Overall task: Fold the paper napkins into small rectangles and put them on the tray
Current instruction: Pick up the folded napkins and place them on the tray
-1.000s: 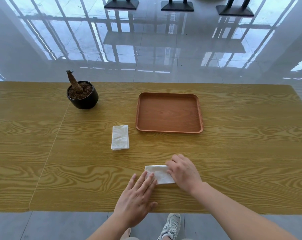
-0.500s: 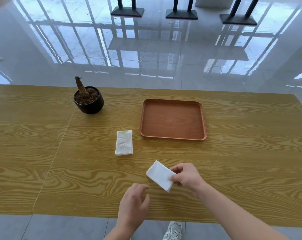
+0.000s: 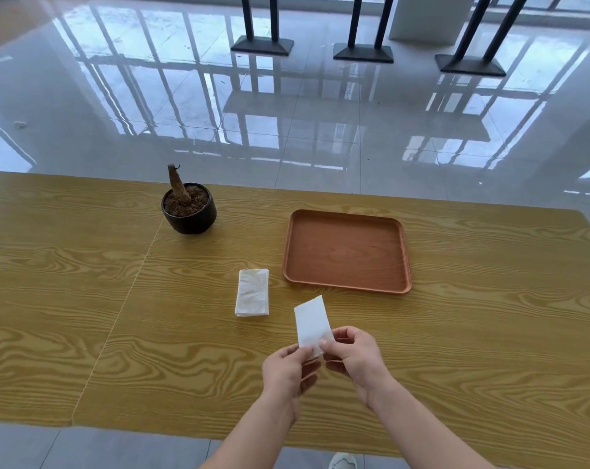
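Head view, lower centre: both hands' fingers pinch a folded napkin upright, apparently to carry it to the tray.

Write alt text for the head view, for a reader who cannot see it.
The left hand and right hand pinch the lower end of a folded white napkin above a wooden table. A second napkin lies beside an empty brown tray; a black plant pot stands further left.

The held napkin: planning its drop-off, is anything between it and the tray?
Nothing visible does: only bare table lies between the held napkin and the tray; the second napkin sits left of that path.
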